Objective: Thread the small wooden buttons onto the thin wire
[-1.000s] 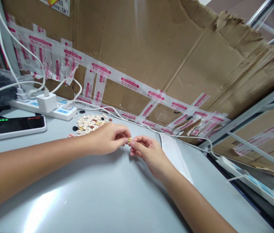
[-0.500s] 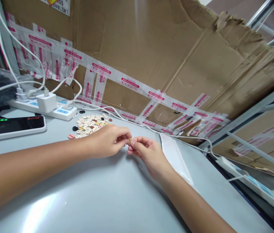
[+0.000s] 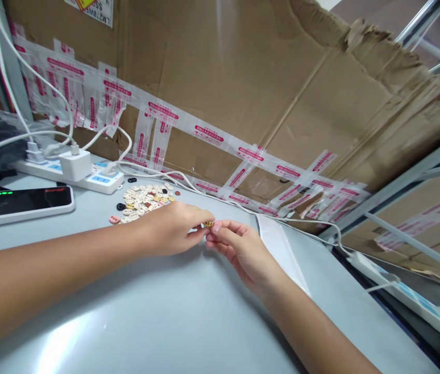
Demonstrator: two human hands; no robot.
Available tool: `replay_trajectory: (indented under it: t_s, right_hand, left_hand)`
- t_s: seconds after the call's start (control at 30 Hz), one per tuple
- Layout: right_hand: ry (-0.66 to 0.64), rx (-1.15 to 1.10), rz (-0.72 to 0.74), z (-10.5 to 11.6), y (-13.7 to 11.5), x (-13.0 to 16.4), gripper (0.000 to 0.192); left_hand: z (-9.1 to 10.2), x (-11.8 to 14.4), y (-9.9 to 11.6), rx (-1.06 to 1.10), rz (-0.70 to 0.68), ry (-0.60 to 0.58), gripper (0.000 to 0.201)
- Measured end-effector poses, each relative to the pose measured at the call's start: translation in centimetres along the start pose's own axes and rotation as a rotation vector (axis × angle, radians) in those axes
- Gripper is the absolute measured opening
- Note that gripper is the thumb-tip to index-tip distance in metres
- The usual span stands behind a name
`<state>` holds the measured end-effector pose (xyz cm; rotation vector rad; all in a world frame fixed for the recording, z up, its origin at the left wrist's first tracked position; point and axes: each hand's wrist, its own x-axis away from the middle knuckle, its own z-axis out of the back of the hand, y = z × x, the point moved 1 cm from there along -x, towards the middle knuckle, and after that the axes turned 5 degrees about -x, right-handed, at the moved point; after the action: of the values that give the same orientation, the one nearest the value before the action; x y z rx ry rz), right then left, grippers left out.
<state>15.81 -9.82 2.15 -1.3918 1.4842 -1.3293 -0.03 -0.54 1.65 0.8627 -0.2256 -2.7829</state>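
A small yellow bead with dark, eye-like spots sits between the fingertips of both hands, just above the table. My left hand comes in from the left and pinches it between thumb and index finger. From the right, my right hand is closed with its thumb and fingertips against the bead's right side. Part of the bead is covered by fingers. Beyond my left wrist lies a loose pile of mostly white oval beads with small holes, with some black, brown, yellow and pink ones among them.
A white power strip with a plugged-in adapter stands behind a phone-like device at left. Cables run along the cardboard wall. A white flat sheet lies right of my hands on the grey table.
The yellow bead has turned between my fingers and shows more of its face. Both hands have shifted only slightly.
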Motion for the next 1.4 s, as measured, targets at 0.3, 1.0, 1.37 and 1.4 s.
replay_trajectory:
  t_s: [0.3, 1.0, 1.37, 1.4]
  right_hand:
    - [-0.049, -0.043, 0.019, 0.02, 0.03, 0.09, 0.025]
    - [-0.037, -0.078, 0.064, -0.22, 0.19, 0.29, 0.031]
    - [-0.056, -0.064, 0.052, -0.24, 0.39, 0.16, 0.032]
    - [-0.065, -0.067, 0.048, -0.22, 0.43, 0.14, 0.032]
  left_hand:
    - [-0.02, 0.08, -0.14, -0.151, -0.206, 0.129, 0.019]
    - [-0.07, 0.02, -0.08, -0.302, -0.294, 0.138, 0.024]
    - [-0.28, 0.09, -0.36, -0.309, -0.24, -0.015, 0.033]
    - [-0.37, 0.13, -0.33, -0.318, -0.236, -0.029, 0.033]
